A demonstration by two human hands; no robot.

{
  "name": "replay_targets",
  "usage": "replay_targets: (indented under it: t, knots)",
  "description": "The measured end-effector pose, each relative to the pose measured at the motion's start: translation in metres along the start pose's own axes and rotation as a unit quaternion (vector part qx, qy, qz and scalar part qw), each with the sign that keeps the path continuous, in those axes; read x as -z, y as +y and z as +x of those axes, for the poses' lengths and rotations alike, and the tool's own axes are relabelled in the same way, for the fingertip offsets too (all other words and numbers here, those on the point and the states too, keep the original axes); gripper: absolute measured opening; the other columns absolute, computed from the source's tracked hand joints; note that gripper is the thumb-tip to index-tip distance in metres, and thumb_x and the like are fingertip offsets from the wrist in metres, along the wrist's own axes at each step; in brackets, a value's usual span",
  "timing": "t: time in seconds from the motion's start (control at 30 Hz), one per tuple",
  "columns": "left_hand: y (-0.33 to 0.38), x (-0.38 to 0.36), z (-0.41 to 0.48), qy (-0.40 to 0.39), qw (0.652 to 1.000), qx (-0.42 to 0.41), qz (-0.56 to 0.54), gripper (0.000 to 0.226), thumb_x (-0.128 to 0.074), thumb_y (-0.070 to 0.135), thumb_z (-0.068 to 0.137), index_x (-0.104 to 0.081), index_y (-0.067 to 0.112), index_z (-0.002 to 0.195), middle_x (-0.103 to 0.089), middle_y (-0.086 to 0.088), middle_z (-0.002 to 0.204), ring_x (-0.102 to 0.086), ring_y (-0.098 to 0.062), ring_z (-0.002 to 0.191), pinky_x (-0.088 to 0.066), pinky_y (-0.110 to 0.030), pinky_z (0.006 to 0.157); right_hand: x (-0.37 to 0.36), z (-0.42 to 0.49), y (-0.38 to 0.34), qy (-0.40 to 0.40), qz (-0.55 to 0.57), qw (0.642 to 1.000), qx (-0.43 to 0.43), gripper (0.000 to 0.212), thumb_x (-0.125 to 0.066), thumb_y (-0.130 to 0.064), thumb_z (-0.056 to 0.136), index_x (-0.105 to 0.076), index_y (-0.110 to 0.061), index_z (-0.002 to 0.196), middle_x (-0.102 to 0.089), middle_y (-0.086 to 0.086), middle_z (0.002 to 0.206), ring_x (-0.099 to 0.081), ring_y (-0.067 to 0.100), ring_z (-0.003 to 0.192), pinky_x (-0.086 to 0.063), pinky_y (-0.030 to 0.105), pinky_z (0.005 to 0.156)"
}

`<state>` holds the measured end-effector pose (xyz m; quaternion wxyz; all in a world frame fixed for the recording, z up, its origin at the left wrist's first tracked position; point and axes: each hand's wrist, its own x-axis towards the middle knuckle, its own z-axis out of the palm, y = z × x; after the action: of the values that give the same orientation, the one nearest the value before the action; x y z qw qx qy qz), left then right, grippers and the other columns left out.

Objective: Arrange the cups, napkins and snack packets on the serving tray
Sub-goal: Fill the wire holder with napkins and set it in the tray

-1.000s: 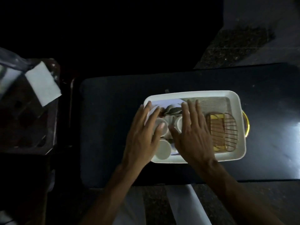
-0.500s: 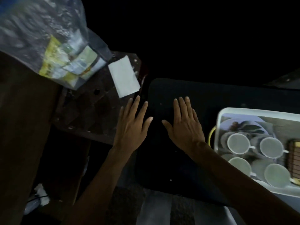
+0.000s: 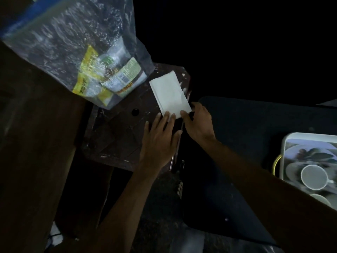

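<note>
My left hand (image 3: 158, 141) lies spread, fingertips on the folded napkins (image 3: 169, 94) atop the brown stool (image 3: 116, 139), steadying them, I judge, while my right hand (image 3: 198, 123) pinches their near corner to lift.

Printing and a barcode (image 3: 125, 77) mark the yellow and green snack packets (image 3: 109, 79) inside the clear plastic bag (image 3: 63, 42), all too blurred to read

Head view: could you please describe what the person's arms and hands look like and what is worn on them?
The left forearm and right forearm are bare to the frame edge, without sleeves. The left hand and right hand wear no gloves; no ring, watch or bracelet shows, though the light is dim.
</note>
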<state>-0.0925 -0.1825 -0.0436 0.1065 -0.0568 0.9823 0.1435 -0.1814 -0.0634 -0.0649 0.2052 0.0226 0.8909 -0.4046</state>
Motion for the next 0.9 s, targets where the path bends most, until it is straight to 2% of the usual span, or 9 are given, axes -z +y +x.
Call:
replay_targets:
  t: [0.13, 0.23, 0.33, 0.4, 0.43, 0.53, 0.63, 0.8, 0.9]
  knots:
    - [0.003, 0.004, -0.01, -0.021, 0.999, 0.003, -0.026, 0.067, -0.018, 0.054, 0.101, -0.039, 0.017, 0.153, -0.039, -0.007, 0.161, -0.029, -0.026, 0.152, -0.025, -0.058, 0.12, -0.011, -0.001, -0.001, 0.045, 0.04, 0.997, -0.045, 0.033, -0.059, -0.029, 0.096, -0.061, -0.005, 0.119, -0.069, 0.01, 0.11, -0.065, 0.02, 0.096, -0.046, 0.02, 0.076]
    - [0.01, 0.003, -0.017, -0.002, 0.995, 0.023, -0.098, 0.056, -0.033, 0.046, 0.105, -0.041, 0.016, 0.152, -0.038, -0.007, 0.161, -0.028, -0.025, 0.152, -0.023, -0.053, 0.121, -0.01, -0.01, -0.002, 0.059, 0.064, 0.995, -0.051, 0.028, -0.057, -0.028, 0.097, -0.063, -0.006, 0.114, -0.07, 0.007, 0.103, -0.061, 0.011, 0.085, -0.044, 0.017, 0.07]
    - [0.021, 0.003, -0.021, 0.082, 0.959, 0.101, -0.253, 0.045, -0.051, 0.029, 0.104, -0.051, 0.011, 0.145, -0.048, -0.011, 0.153, -0.044, -0.023, 0.142, -0.033, -0.025, 0.114, 0.001, -0.022, -0.003, 0.064, 0.12, 0.989, -0.064, 0.024, -0.056, -0.029, 0.098, -0.064, -0.008, 0.108, -0.069, 0.001, 0.093, -0.064, 0.01, 0.079, -0.047, 0.011, 0.062]
    - [0.029, 0.006, -0.022, 0.124, 0.894, 0.209, -0.376, 0.042, -0.054, 0.029, 0.103, -0.054, 0.015, 0.142, -0.056, -0.006, 0.142, -0.059, -0.013, 0.122, -0.042, -0.007, 0.096, 0.013, -0.035, -0.003, 0.048, 0.222, 0.97, -0.089, 0.021, -0.057, -0.029, 0.097, -0.064, -0.011, 0.106, -0.07, -0.002, 0.092, -0.069, 0.009, 0.079, -0.052, 0.011, 0.065]
    - [0.034, 0.008, -0.021, 0.129, 0.852, 0.262, -0.435, 0.041, -0.054, 0.031, 0.102, -0.055, 0.017, 0.141, -0.061, -0.003, 0.137, -0.063, -0.01, 0.114, -0.048, -0.009, 0.09, 0.02, -0.042, -0.003, 0.032, 0.275, 0.955, -0.104, 0.022, -0.059, -0.029, 0.097, -0.064, -0.011, 0.108, -0.071, -0.001, 0.094, -0.071, 0.009, 0.082, -0.056, 0.016, 0.071]
    - [0.049, 0.012, -0.017, 0.112, 0.731, 0.373, -0.56, 0.043, -0.058, 0.034, 0.099, -0.056, 0.015, 0.138, -0.068, -0.005, 0.129, -0.067, -0.019, 0.113, -0.056, -0.039, 0.098, 0.042, -0.067, 0.009, -0.024, 0.356, 0.923, -0.145, 0.023, -0.061, -0.028, 0.096, -0.064, -0.01, 0.11, -0.072, 0.004, 0.102, -0.072, 0.013, 0.093, -0.059, 0.026, 0.081]
    - [0.064, 0.009, -0.017, 0.079, 0.635, 0.387, -0.664, 0.043, -0.065, 0.035, 0.095, -0.061, 0.014, 0.132, -0.073, -0.008, 0.121, -0.071, -0.022, 0.11, -0.057, -0.045, 0.097, 0.059, -0.094, 0.029, -0.078, 0.401, 0.898, -0.167, 0.022, -0.062, -0.024, 0.095, -0.066, -0.006, 0.107, -0.074, 0.007, 0.103, -0.072, 0.018, 0.096, -0.059, 0.027, 0.083]
    - [0.093, -0.001, -0.023, 0.063, 0.665, 0.369, -0.646, 0.019, -0.073, 0.022, 0.089, -0.073, 0.015, 0.107, -0.081, 0.001, 0.097, -0.077, -0.018, 0.093, -0.061, -0.028, 0.069, 0.083, -0.128, 0.069, -0.083, 0.361, 0.914, -0.168, 0.017, -0.068, -0.029, 0.091, -0.069, -0.013, 0.095, -0.076, 0.007, 0.091, -0.074, 0.022, 0.089, -0.06, 0.032, 0.08]
    - [0.118, -0.004, -0.027, 0.038, 0.676, 0.367, -0.638, 0.005, -0.072, 0.018, 0.09, -0.074, 0.018, 0.095, -0.081, 0.002, 0.092, -0.077, -0.02, 0.093, -0.06, -0.03, 0.073, 0.099, -0.14, 0.088, -0.056, 0.371, 0.911, -0.174, 0.018, -0.072, -0.035, 0.086, -0.069, -0.019, 0.094, -0.076, 0.005, 0.095, -0.074, 0.02, 0.092, -0.059, 0.042, 0.085]
